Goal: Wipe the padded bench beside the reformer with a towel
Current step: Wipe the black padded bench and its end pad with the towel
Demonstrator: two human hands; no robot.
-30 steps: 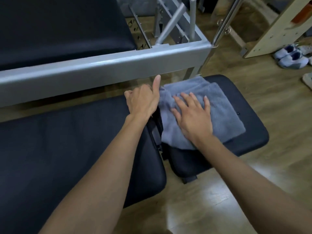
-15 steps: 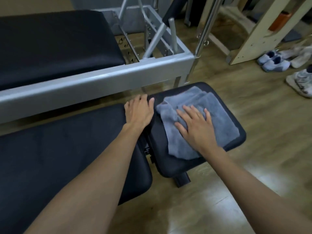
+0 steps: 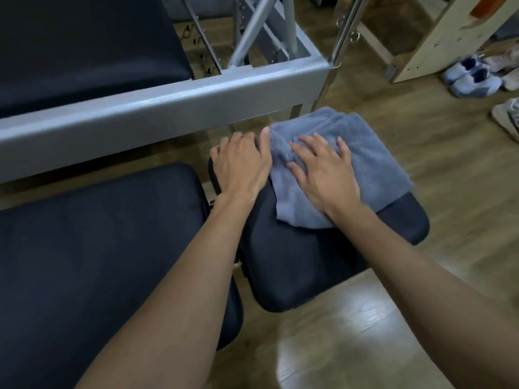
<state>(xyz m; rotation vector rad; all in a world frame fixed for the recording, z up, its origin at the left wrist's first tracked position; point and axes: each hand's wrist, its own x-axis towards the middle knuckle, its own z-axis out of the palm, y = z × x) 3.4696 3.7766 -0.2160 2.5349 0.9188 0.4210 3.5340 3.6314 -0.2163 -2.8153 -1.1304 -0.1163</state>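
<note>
The padded bench is black and in two parts: a long pad (image 3: 98,248) on the left and a short pad (image 3: 295,262) on the right. A folded grey-blue towel (image 3: 373,158) lies on the far half of the short pad, overhanging its far right edge. My right hand (image 3: 325,169) presses flat on the towel, which bunches under the fingers. My left hand (image 3: 241,164) rests on the short pad's far left corner, thumb against the towel. Its fingers curl over the far edge, hiding their tips.
The reformer's grey metal frame (image 3: 157,108) runs just beyond the bench, with its black carriage (image 3: 84,43) behind. A steel pole (image 3: 344,32) rises at the frame's corner. A wooden stand (image 3: 438,32) and several shoes (image 3: 471,77) sit on the wood floor at far right.
My right hand has pushed the towel toward the pad's far right edge, where it now overhangs. My left hand has shifted from the gap between the pads onto the short pad's corner.
</note>
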